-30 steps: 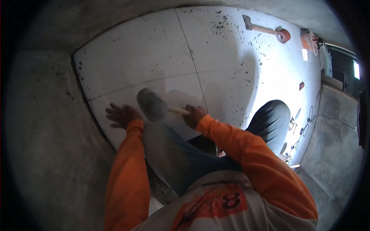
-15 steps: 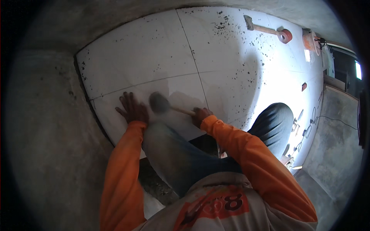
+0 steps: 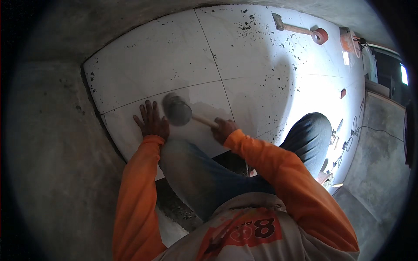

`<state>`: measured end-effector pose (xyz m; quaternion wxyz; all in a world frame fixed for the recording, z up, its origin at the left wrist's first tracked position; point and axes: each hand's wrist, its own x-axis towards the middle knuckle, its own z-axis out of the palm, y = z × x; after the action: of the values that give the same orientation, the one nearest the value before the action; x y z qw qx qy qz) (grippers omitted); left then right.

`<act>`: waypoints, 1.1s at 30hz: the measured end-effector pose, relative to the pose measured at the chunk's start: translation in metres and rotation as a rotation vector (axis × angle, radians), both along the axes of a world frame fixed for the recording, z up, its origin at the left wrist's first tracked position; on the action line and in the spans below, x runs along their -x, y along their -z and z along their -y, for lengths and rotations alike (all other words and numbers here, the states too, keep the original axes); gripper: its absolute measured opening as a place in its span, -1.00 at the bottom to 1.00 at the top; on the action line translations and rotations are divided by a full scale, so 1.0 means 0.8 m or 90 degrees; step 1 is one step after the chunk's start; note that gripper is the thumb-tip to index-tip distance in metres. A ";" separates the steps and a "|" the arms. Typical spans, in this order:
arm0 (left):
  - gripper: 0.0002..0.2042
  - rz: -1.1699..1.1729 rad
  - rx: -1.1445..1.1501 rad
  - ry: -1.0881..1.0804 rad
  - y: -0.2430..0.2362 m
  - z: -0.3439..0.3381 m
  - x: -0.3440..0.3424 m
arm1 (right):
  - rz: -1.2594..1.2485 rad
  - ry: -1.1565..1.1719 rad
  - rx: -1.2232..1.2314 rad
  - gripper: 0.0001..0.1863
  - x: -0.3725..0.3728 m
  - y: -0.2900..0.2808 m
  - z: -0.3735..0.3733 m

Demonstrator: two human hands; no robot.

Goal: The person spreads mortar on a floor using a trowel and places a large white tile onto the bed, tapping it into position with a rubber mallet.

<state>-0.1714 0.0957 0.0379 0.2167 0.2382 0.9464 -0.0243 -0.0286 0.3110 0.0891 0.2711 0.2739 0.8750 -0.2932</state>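
Note:
My right hand [image 3: 224, 130] is closed round the wooden handle of a rubber mallet [image 3: 177, 110]. The mallet's dark, thick head is slightly blurred and hangs over a pale floor tile [image 3: 204, 98], just right of my left hand [image 3: 153, 121]. That left hand lies flat on the same tile with its fingers spread, holding nothing. Thin dark joints part this tile from the ones beyond and to the right. A damp-looking grey patch shows on the tile around the mallet.
A hatchet [image 3: 291, 28] lies by a red tape roll [image 3: 320, 36] at the far right, near an orange bucket [image 3: 348, 42]. Dark crumbs dot the tiles. A cable [image 3: 378, 131] runs along the right side. Grey walls [image 3: 56, 143] border the floor; a dark untiled gap [image 3: 176, 206] lies under me.
The mallet head has risen a little off the tile and turned, showing its round face. My right hand has shifted slightly left. My left hand stays flat in place.

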 end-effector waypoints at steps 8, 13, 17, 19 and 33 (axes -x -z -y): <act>-0.34 -0.049 -0.051 0.007 0.017 0.000 0.001 | -0.034 -0.002 0.053 -0.77 -0.010 0.016 -0.018; -0.33 -0.023 -0.019 -0.018 0.016 0.003 -0.001 | 0.052 0.026 0.009 -0.82 0.004 -0.001 -0.010; -0.32 -0.027 -0.026 -0.005 0.013 -0.004 0.003 | -0.019 0.043 0.012 -0.82 0.007 -0.004 -0.010; -0.32 -0.007 -0.008 -0.024 0.012 0.002 -0.002 | 0.069 -0.003 0.008 -0.83 0.007 -0.011 -0.004; -0.39 -0.091 -0.025 0.010 0.033 0.021 -0.005 | -0.025 -0.054 0.003 -0.80 0.024 0.000 -0.015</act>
<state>-0.1673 0.0785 0.0117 0.1438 0.2475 0.9578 -0.0245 -0.0478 0.3233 0.0891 0.2664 0.2299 0.8905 -0.2885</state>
